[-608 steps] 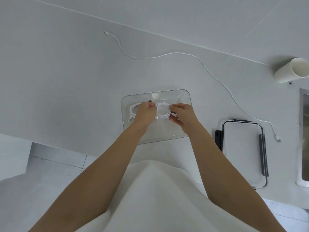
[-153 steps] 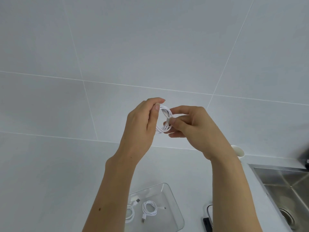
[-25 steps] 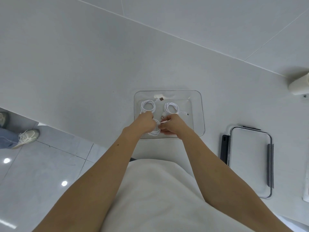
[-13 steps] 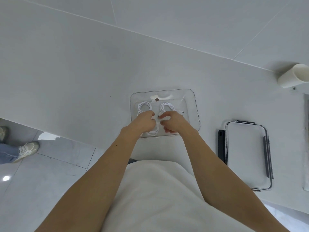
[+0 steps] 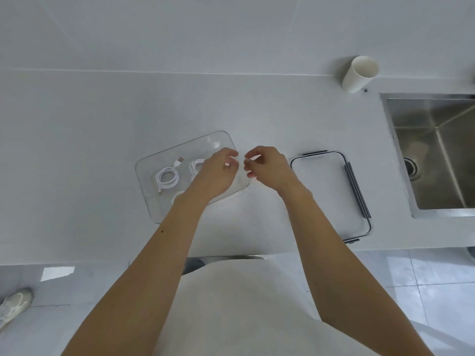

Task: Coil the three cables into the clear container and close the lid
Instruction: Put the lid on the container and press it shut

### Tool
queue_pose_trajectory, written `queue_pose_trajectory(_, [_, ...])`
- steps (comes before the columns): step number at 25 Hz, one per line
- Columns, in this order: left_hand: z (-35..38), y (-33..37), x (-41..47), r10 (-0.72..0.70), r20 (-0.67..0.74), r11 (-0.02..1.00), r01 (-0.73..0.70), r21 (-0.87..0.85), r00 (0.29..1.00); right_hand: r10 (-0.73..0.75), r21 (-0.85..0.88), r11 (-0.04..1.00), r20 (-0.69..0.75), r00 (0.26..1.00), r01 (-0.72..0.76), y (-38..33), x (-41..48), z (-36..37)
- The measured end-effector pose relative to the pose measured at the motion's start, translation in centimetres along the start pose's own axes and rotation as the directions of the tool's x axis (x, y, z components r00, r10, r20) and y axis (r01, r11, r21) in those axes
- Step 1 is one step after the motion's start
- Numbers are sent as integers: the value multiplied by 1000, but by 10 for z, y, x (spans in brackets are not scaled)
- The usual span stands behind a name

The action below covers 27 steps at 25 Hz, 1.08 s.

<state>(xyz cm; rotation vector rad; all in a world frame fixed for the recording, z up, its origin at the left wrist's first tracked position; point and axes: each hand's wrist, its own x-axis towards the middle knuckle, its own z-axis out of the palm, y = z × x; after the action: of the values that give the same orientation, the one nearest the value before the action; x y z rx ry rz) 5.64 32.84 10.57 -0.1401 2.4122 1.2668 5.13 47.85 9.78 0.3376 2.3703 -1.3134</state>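
The clear container (image 5: 146, 199) sits on the white counter, turned slightly. Three coiled white cables lie inside. One coil (image 5: 167, 178) is in full view at the left. A second coil (image 5: 195, 166) and a third coil (image 5: 179, 194) are partly hidden by my left hand and wrist. My left hand (image 5: 218, 173) hovers over the container's right half with loosely curled fingers and holds nothing. My right hand (image 5: 267, 168) hangs just past the container's right edge, also loosely curled and empty. The lid (image 5: 331, 191), clear with dark clips, lies flat to the right.
A white cup (image 5: 359, 73) stands at the back right against the wall. A steel sink (image 5: 437, 155) is set into the counter at the far right. The counter's front edge runs below the container. A person's shoe (image 5: 12, 304) shows on the floor at the lower left.
Both hands have let go of the third coil, lifted out of the container and drifted right. The coil now lies in the container's near part.
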Motion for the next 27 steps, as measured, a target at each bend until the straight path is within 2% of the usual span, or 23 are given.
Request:
queue_pose_trajectory(5, [55,35,-8,76,-37,994,-79,-79,996,-37,30,999,-187,982,44,42,-15,-50])
queue_pose_trajectory(12, [105,39,-20,-43,55,987,51,-150,998,-1,-89,996,-303,953,-28,99,-38,-80])
queue_pose_trajectory(17, [121,22,-25,-101,164,981,125,-145,981,-8,-333,938,-308,951,-100,127,-52,-81])
queue_pose_trajectory(23, [142,10,-37,-127,277,978,167,-127,952,53,-465,864,-302,952,-196,150,-66,-85])
queue_pose_trajectory(27, [158,14,-38,-154,273,977,187,-98,950,57,-541,811,-308,950,-224,166,-66,-101])
